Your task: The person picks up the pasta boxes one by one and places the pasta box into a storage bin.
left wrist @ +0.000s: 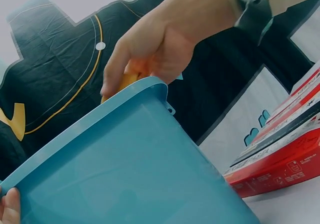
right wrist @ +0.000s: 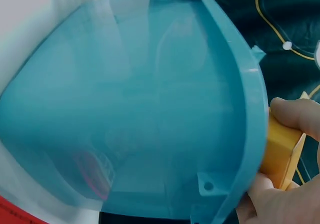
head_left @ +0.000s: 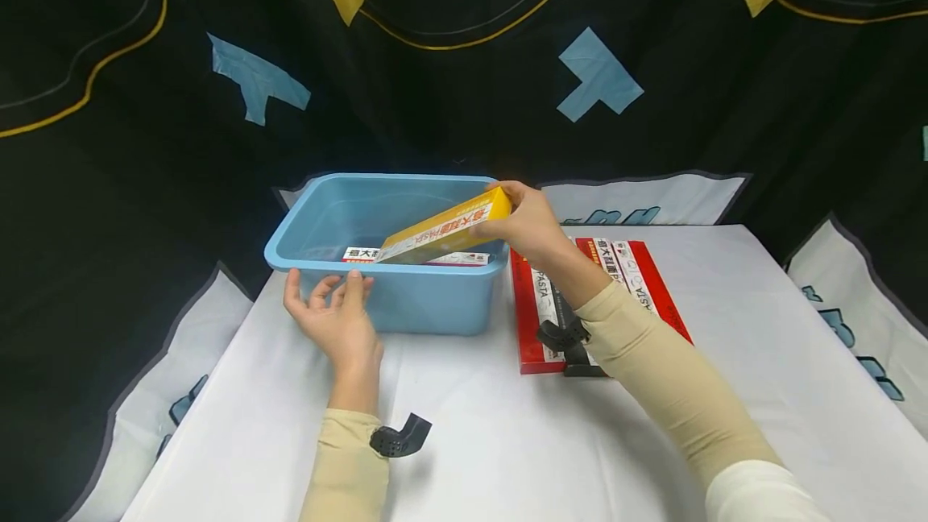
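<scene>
My right hand (head_left: 524, 220) grips the upper right end of a yellow pasta box (head_left: 444, 225). The box slants down to the left, its lower end inside the blue plastic tub (head_left: 416, 304). Beneath it, another box with a white label (head_left: 464, 258) lies in the tub, mostly hidden by the front wall. My left hand (head_left: 337, 316) is at the tub's front left corner, palm turned up, fingers loosely bent and fingertips right at the rim. In the right wrist view, the yellow box (right wrist: 280, 151) shows between thumb and fingers just beyond the rim.
Red pasta boxes (head_left: 532, 329) with white labels and a black strip lie on the white-covered table (head_left: 464, 441) right of the tub, partly behind my right forearm. A black cloth (head_left: 449, 119) with yellow and blue shapes hangs behind the table.
</scene>
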Demonstrator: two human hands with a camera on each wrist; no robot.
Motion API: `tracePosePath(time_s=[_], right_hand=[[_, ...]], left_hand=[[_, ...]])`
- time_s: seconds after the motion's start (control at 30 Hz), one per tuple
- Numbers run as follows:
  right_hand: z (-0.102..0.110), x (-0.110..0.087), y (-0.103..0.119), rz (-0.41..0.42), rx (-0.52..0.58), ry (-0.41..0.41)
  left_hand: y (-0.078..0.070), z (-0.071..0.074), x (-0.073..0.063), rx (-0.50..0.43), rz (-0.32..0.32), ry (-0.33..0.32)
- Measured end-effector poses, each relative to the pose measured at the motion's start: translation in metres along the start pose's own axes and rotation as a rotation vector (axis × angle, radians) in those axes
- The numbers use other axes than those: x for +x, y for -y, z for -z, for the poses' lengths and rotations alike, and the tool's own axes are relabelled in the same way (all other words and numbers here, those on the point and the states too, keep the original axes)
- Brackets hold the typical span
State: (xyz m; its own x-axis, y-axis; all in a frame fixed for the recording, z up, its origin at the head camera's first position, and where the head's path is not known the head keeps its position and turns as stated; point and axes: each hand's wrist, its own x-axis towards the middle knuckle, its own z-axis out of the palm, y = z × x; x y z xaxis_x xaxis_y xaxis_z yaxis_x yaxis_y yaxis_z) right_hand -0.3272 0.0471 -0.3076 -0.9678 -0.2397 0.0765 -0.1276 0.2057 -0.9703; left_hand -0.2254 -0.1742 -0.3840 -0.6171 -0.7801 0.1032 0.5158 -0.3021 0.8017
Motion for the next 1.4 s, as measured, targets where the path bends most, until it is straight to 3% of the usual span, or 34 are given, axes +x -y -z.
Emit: tracePosePath(time_s=[0.5,0.63,0.8,1.1,1.23,1.4], right_hand=[[-0.024,0.045,0.008,0.033,-0.225,0.141],[-0.031,0.054,0.01,0.047,-0.348,0.159],[-0.039,0.061,0.01,0.09,-0.573,0.134],[-0.047,0.059,0.003,0.183,-0.828,0.07],[-0.044,0.052,0.0,0.239,-0.77,0.023],[-0.03,0.038,-0.009,0.291,-0.504,-0.032]], left_hand=[[-0.001,-0.001,0.0,-0.049,0.01,-0.009],[-0.001,-0.001,0.0,-0.03,0.011,-0.006],[0.0,-0.001,-0.002,-0.009,0.027,-0.006],[0.0,0.002,-0.004,0.014,0.026,-0.003],[0.0,0.001,-0.004,0.035,0.021,0.008],[0.0,0.0,-0.004,0.03,0.016,0.01]])
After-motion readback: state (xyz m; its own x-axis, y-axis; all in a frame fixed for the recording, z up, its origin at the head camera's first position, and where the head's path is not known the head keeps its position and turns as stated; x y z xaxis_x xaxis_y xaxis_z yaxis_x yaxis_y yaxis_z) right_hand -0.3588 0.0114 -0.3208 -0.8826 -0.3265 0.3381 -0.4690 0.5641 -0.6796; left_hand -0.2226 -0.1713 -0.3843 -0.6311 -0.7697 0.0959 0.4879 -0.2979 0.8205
